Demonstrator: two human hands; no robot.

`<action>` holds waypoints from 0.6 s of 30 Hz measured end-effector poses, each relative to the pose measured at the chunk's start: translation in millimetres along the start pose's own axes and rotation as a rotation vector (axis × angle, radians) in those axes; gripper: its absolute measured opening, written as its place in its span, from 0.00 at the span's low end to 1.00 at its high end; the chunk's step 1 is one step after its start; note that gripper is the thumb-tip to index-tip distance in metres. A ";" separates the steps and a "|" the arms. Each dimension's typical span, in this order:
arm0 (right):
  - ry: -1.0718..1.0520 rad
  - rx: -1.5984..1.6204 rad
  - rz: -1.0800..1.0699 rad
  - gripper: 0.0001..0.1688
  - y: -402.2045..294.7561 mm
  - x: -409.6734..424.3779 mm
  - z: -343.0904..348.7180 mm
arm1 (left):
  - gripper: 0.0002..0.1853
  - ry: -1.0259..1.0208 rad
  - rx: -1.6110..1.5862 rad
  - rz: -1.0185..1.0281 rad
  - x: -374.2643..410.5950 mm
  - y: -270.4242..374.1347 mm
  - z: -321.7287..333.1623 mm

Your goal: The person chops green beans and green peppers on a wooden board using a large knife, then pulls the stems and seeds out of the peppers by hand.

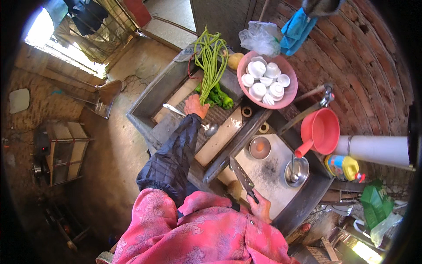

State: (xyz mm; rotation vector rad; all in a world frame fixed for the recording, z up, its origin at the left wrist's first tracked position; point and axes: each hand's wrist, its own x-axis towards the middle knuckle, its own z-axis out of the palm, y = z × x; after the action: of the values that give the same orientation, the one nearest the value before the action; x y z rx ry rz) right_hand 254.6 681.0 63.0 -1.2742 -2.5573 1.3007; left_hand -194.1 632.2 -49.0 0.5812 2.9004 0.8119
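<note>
My left hand [196,107], in a dark oversleeve, reaches into the left stone basin and rests at the lower ends of a bunch of long green beans [211,62]; whether its fingers grip them I cannot tell. Green peppers [224,98] lie beside the beans. A metal ladle [211,129] lies under my left wrist. My right hand [260,206] grips the black handle of a kitchen knife [243,176], its broad blade bearing small green bits, over the right basin. In that basin stand a bowl holding an egg [260,147] and a metal bowl with a spoon [296,171].
A pink basin of white cups and bowls [244,84] stands at the back, beside a potato [235,61]. A tap [327,97], a red plastic dipper [319,132] and a yellow bottle [342,167] line the right side. Stone walls edge both basins.
</note>
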 end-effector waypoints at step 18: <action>-0.008 0.128 0.323 0.25 14.4 32.5 3.3 | 0.22 -0.259 0.115 -0.116 84.7 1.8 -18.2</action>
State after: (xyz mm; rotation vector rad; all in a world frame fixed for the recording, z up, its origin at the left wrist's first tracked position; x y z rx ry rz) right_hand 241.2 705.0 40.2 -1.7084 -2.2956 1.4920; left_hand -274.9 656.7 -30.0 0.4808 2.7241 0.5159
